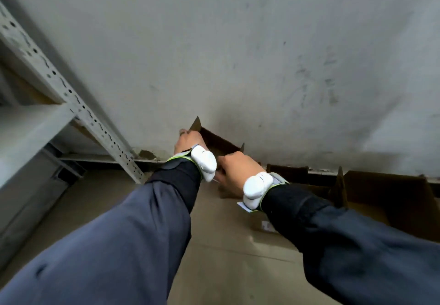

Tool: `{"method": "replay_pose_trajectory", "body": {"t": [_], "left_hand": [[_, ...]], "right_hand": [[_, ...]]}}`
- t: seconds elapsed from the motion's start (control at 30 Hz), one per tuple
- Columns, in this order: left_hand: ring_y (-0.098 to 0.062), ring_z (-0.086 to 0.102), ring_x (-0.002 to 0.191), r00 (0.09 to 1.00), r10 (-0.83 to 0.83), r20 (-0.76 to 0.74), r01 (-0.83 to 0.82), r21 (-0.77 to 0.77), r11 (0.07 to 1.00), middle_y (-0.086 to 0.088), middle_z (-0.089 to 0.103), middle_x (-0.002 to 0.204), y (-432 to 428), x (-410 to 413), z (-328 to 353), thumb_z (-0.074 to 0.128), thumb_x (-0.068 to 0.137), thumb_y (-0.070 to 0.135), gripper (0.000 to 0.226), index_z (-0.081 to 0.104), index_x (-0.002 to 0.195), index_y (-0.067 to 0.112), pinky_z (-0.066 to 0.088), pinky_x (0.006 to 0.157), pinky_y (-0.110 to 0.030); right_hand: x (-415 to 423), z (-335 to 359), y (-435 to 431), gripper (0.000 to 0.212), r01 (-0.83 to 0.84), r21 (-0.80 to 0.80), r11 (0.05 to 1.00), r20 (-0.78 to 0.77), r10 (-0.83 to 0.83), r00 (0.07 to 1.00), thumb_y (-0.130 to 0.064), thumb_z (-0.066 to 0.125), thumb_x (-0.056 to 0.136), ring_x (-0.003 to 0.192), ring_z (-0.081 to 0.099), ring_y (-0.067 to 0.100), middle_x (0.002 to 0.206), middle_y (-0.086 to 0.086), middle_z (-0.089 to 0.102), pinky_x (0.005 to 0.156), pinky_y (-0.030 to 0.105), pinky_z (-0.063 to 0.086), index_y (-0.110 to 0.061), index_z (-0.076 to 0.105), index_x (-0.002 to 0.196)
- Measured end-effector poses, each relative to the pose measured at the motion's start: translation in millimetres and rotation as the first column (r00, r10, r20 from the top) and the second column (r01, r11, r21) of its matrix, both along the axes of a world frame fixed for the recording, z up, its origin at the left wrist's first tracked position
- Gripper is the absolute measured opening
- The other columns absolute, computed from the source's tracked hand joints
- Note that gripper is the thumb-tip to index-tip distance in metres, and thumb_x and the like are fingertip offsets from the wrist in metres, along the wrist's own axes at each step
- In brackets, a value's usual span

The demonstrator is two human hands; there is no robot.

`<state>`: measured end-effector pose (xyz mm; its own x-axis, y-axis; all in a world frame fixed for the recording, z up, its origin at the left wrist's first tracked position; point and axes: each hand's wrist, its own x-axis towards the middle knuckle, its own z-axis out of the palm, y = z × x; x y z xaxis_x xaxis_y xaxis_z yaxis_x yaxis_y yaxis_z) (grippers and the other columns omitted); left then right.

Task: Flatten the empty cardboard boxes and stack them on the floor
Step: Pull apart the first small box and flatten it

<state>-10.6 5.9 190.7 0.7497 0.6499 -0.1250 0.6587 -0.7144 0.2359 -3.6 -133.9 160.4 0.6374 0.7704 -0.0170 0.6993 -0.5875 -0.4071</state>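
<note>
I have only the one view, from the wide-angle camera on the person's head, and it looks forward and down along both outstretched sleeves to the left hand and right hand, which sit close to the lens near the middle of the picture. It faces a grey wall that fills the upper half, with the floor running beneath the arms to the wall's foot. The wide lens bends the edges, so the metal shelving at far left leans steeply inward, and the open cardboard box at right sits at the frame's margin.
</note>
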Motion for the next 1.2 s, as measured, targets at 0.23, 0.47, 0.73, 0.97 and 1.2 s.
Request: {"method": "replay_pose_trajectory", "body": {"t": [0.23, 0.47, 0.73, 0.97, 1.2], "left_hand": [[-0.037, 0.056, 0.125, 0.961, -0.275, 0.02, 0.272, 0.088, 0.958, -0.016, 0.045, 0.14, -39.9, -5.4, 81.3, 0.07, 0.081, 0.001, 0.055, 0.057, 0.134, 0.006, 0.05, 0.1, -0.041], [-0.023, 0.049, 0.132, 0.798, -0.602, 0.014, 0.602, -0.009, 0.798, 0.001, 0.048, 0.143, -65.2, -20.9, 108.2, 0.075, 0.074, -0.001, 0.073, 0.058, 0.139, 0.027, 0.045, 0.102, -0.026], [-0.027, 0.049, 0.13, 0.825, -0.517, 0.228, 0.536, -0.024, 0.844, -0.002, 0.036, 0.146, -97.9, -31.2, 66.0, 0.053, 0.075, -0.012, 0.068, 0.064, 0.13, 0.025, 0.04, 0.106, -0.024], [-0.035, 0.03, 0.141, 0.792, -0.545, 0.275, 0.465, 0.308, 0.83, -0.002, 0.016, 0.161, -132.7, -31.7, 70.5, 0.06, 0.082, 0.007, 0.07, 0.045, 0.14, 0.044, 0.041, 0.11, -0.044], [-0.028, 0.059, 0.101, 0.654, -0.627, 0.424, 0.475, 0.415, 0.776, -0.001, 0.058, 0.112, -147.0, -38.0, 94.2, 0.061, 0.088, 0.013, 0.026, 0.068, 0.109, 0.025, 0.054, 0.079, -0.04]], "right_hand": [[11.8, 76.0, -55.0, 0.037, 0.264, 0.19, 0.946, 0.21, -0.302, 0.93, -0.04, 0.056, 0.09, 0.114, 0.049, 0.031, 0.122, 0.009, 0.053, 0.092, 0.042, 0.048, -0.018, 0.057, 0.12], [11.5, 82.6, -107.7, 0.066, 0.516, -0.063, 0.854, -0.148, -0.52, 0.841, -0.039, 0.069, 0.084, 0.111, 0.06, 0.036, 0.124, 0.016, 0.06, 0.084, 0.035, 0.05, -0.008, 0.043, 0.136], [-3.7, 84.9, -124.0, 0.004, 0.497, -0.173, 0.85, -0.075, -0.515, 0.854, -0.005, 0.058, 0.083, 0.071, 0.053, 0.031, 0.091, 0.014, 0.062, 0.064, 0.027, 0.042, -0.007, 0.056, 0.086], [-4.4, 89.4, -118.2, 0.016, 0.619, -0.035, 0.784, -0.048, -0.62, 0.783, -0.008, 0.06, 0.083, 0.091, 0.067, 0.036, 0.101, 0.018, 0.068, 0.064, 0.028, 0.047, -0.005, 0.063, 0.099], [-2.6, 91.3, -121.7, 0.017, 0.654, 0.048, 0.755, -0.088, -0.649, 0.756, -0.008, 0.056, 0.086, 0.093, 0.065, 0.038, 0.105, 0.02, 0.067, 0.063, 0.029, 0.043, -0.003, 0.061, 0.101]]}}
